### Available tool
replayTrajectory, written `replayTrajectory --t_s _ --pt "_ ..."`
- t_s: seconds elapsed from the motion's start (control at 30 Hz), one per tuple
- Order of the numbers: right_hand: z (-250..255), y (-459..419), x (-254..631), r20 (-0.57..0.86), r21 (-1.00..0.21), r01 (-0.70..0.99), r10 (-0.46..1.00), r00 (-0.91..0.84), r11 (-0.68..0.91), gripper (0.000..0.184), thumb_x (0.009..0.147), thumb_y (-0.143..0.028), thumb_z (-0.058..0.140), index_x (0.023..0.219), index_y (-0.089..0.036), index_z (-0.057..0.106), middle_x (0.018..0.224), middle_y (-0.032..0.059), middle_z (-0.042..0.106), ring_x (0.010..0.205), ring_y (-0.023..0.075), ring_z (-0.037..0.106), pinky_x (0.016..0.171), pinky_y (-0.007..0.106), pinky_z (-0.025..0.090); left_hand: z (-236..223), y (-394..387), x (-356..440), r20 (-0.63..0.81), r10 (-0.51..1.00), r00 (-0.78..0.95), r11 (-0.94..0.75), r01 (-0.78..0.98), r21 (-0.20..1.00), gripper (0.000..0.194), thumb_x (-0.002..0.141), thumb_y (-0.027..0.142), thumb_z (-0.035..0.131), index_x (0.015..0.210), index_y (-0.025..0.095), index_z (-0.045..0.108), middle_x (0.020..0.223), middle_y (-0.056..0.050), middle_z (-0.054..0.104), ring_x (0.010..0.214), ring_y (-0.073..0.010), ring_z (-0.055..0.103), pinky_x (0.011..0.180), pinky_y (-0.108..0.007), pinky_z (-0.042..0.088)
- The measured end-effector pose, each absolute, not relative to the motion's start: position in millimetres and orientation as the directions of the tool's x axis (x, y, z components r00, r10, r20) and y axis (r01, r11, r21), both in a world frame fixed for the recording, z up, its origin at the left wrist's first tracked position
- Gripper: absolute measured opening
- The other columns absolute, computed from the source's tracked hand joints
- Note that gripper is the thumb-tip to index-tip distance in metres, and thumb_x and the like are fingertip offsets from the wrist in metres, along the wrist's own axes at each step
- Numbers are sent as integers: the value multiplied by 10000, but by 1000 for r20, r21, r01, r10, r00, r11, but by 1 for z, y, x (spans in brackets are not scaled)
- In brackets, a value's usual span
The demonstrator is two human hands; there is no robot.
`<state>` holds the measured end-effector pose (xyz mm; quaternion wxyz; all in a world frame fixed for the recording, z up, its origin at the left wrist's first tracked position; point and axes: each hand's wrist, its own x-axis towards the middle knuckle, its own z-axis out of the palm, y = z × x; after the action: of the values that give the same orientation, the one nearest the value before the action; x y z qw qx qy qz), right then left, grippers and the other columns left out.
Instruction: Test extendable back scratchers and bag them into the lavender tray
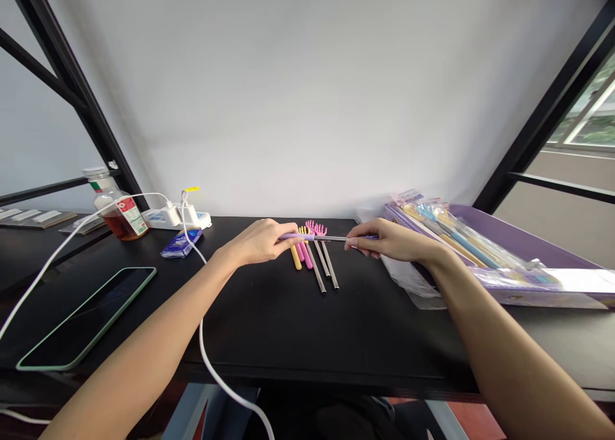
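A back scratcher with a purple handle and a thin metal rod [330, 238] is held level above the desk. My left hand [264, 240] is closed round its purple handle. At the other end, my right hand [389, 238] pinches the rod, and a bit of purple shows between the fingers; the rest of that end is hidden. Below and behind the rod, more back scratchers lie side by side on the black desk: a yellow handle [296, 259], pink handles [306, 257], pink claw heads [319, 230] and metal tubes [330, 266].
On the right, a purple box [528, 235] holds several back scratchers in plastic wrap, with clear bags [416, 283] beside it. To the left are a phone [91, 318], a blue packet [181, 243], a bottle of brown liquid [122, 216], a power strip [202, 220] and a white cable [211, 363].
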<state>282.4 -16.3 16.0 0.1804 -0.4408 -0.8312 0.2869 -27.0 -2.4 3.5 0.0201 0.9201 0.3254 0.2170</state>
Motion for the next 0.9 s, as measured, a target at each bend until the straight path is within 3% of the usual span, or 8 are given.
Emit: replayTrajectory --t_s 0.23,0.47,0.73,0.9 --pt "17 -17 281 78 -695 577 843 -532 429 402 820 -557 680 739 -166 723 573 5 541 500 107 448 477 257 345 -15 5 -20 501 489 714 -818 575 -21 384 1048 446 346 1050 232 665 638 26 608 525 -123 536 532 -235 327" --pt "15 -18 283 -22 -842 457 828 -560 286 404 791 -525 727 648 -152 669 503 -22 462 453 79 367 445 262 265 -22 3 -10 555 363 748 -773 574 -269 480 1064 444 268 976 216 681 566 26 497 421 -94 377 458 -244 211" --pt "15 -18 277 7 -821 467 823 -568 328 397 768 -513 740 642 -144 662 487 -26 464 442 78 370 439 260 272 -26 6 -8 579 297 759 -792 535 -295 464 1063 435 308 951 200 692 532 37 477 402 -87 363 447 -237 205" --pt "11 -14 273 102 -710 526 807 -582 469 401 841 -504 652 674 -140 675 520 -8 496 470 92 411 455 260 308 -27 7 -8 586 335 738 -829 526 -188 455 1059 452 321 946 197 682 549 30 555 430 -102 476 459 -235 250"
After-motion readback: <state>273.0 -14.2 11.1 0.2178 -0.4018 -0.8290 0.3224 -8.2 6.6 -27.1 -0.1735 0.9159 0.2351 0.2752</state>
